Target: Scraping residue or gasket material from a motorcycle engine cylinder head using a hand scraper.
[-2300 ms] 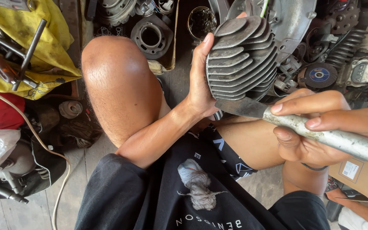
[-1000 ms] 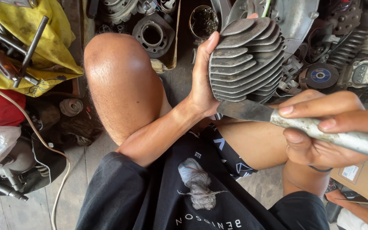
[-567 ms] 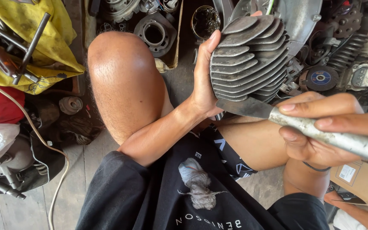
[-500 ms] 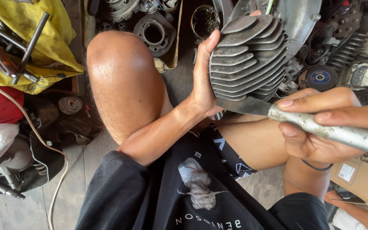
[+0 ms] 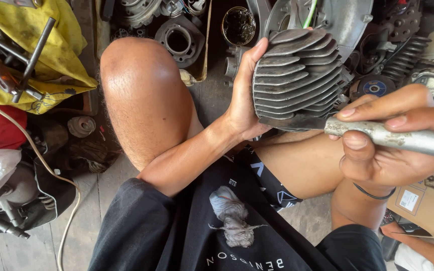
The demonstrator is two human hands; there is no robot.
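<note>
A dull grey finned cylinder [image 5: 300, 75], a silvery-grey metal bar [image 5: 403, 140], yellow cloth [image 5: 36, 55], and a black shirt [image 5: 202, 236].

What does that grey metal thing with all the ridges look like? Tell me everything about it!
The finned cylinder is a chunky, dull grey metal block with rows of thin curved fins stacked one above another, looking dusty and worn. The left hand grips its side and holds it up above the thighs, fins facing the camera. At its lower edge, the flat tip of a grey metal tool, held in the right hand, touches it.
</note>
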